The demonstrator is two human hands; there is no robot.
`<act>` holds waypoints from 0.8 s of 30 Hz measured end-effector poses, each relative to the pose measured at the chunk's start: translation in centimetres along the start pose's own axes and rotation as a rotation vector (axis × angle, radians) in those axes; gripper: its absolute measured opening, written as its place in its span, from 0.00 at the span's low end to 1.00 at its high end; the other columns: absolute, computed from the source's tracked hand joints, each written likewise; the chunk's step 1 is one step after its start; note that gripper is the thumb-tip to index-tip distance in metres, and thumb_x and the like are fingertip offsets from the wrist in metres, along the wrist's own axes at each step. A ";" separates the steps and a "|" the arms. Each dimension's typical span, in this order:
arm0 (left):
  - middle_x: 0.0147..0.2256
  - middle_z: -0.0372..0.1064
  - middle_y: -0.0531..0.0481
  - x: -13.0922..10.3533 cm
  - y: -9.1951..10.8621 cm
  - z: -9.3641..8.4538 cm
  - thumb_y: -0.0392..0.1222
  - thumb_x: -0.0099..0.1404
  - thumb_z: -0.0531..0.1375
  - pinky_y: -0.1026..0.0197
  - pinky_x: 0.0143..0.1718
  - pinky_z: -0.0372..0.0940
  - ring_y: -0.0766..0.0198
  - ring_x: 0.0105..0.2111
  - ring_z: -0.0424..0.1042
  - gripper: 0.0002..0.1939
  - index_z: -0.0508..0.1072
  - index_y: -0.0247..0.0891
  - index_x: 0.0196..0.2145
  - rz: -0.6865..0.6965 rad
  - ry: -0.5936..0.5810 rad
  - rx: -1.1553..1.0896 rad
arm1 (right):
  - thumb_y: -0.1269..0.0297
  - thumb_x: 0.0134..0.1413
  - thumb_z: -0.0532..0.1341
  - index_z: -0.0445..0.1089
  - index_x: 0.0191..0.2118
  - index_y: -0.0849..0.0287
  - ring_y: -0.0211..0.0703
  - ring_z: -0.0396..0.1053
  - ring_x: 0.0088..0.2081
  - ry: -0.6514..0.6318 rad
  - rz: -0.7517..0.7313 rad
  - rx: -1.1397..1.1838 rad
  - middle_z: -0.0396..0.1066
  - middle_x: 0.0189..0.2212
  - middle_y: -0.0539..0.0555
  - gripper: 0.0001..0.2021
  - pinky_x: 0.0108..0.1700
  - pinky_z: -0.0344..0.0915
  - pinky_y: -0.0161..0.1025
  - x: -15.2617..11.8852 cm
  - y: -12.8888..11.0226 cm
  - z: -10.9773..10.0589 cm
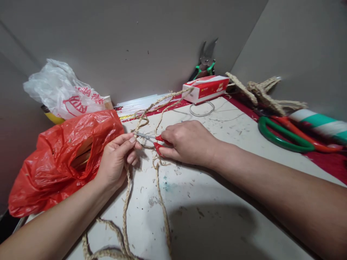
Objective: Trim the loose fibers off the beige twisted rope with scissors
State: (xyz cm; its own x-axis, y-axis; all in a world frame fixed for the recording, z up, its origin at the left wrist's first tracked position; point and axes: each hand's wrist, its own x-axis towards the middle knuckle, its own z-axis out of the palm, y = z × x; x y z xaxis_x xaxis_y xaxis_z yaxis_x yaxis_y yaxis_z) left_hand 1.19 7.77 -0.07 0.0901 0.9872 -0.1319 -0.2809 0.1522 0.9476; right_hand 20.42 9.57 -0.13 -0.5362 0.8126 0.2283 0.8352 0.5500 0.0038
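My right hand (187, 141) is closed on the red handles of small scissors (147, 137), whose blades point left and stand a little apart at my left fingertips. Between thumb and fingers, my left hand (119, 153) pinches a braided straw rope (125, 213). The rope runs up past the blades toward the back and hangs down to the front edge, where it loops. A second length of braid (162, 202) lies to its right, with frayed strands near the scissors.
A red plastic bag (67, 151) and a white bag (65, 94) stand left. Behind are a red-white box (208, 88), a wire coil (202, 109) and pruning shears (206, 61). Green-handled scissors (284, 139) and more braid (262, 94) lie right. Scraps dot the white table (217, 187).
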 end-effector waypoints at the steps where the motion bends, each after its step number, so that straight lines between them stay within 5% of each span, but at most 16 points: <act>1: 0.23 0.68 0.54 0.0 0.0 0.0 0.36 0.54 0.64 0.71 0.15 0.52 0.78 0.14 0.53 0.09 0.70 0.33 0.33 -0.005 0.000 -0.003 | 0.53 0.56 0.53 0.73 0.30 0.60 0.43 0.66 0.28 -0.012 -0.001 0.002 0.73 0.27 0.56 0.17 0.27 0.41 0.39 0.0 0.0 0.0; 13: 0.23 0.70 0.53 0.3 0.0 0.0 0.32 0.56 0.62 0.72 0.15 0.53 0.78 0.13 0.53 0.07 0.68 0.31 0.34 -0.024 0.045 -0.047 | 0.52 0.53 0.53 0.71 0.27 0.60 0.41 0.65 0.27 0.040 0.022 0.066 0.73 0.26 0.54 0.17 0.27 0.41 0.38 0.0 0.1 0.4; 24: 0.31 0.74 0.48 0.3 0.0 0.1 0.30 0.56 0.60 0.69 0.16 0.54 0.76 0.15 0.56 0.08 0.68 0.32 0.36 -0.033 -0.032 -0.099 | 0.56 0.58 0.52 0.72 0.31 0.60 0.41 0.66 0.29 -0.020 0.041 0.002 0.74 0.29 0.55 0.16 0.27 0.41 0.38 0.2 0.1 0.0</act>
State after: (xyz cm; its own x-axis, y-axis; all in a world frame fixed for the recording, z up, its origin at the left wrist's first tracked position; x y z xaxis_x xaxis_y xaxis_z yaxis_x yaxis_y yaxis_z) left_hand 1.30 8.10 -0.11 0.1313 0.9797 -0.1515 -0.3704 0.1903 0.9092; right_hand 20.36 9.75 -0.11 -0.5040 0.8380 0.2089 0.8562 0.5166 -0.0066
